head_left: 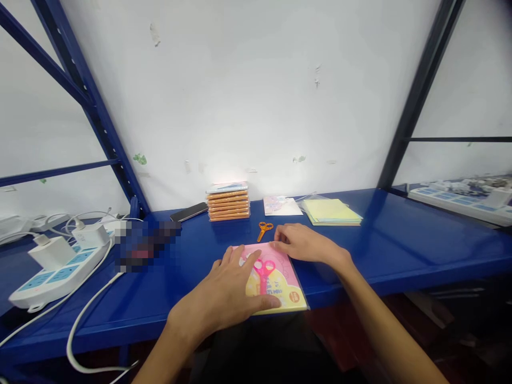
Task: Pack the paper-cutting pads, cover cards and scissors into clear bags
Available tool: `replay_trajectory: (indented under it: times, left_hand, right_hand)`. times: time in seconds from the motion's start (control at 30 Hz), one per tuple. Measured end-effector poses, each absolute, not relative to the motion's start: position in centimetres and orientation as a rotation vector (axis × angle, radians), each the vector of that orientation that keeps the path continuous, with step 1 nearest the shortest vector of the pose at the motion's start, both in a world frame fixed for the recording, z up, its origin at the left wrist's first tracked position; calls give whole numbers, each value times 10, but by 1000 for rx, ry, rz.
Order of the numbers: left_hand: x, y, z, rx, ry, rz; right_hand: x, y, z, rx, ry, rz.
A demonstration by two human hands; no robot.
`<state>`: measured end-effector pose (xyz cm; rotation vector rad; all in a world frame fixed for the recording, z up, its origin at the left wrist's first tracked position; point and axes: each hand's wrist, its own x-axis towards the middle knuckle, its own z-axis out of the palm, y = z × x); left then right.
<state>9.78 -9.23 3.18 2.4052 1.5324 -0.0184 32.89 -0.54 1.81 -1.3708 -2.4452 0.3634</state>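
A flat pink and yellow packet (294, 288) in clear wrap lies at the table's front edge. Pink scissors (264, 269) show on its face, though I cannot tell whether they are real or printed. Spread across the packet's left part, my left hand (228, 290) is open, with the thumb near the bottom edge. My right hand (302, 242) has its fingers curled and closed at the packet's top right corner, the thumb touching the edge. Just beyond the packet lie small orange scissors (264, 231), apart from both hands.
Against the wall stands a stack of orange-edged packets (228, 205), beside a dark phone (189, 212). Yellow sheets (332, 212) and a white printed card (282, 206) lie at the back right. A power strip (60, 274) with chargers and white cables (74, 333) occupies the left.
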Motion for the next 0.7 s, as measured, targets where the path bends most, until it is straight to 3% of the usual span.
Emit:
replay_trajectory:
  times: [0.7]
  left_hand:
    - [113, -100, 36, 2420, 1639, 3]
  right_hand:
    - [336, 11, 7, -1153, -1954, 940]
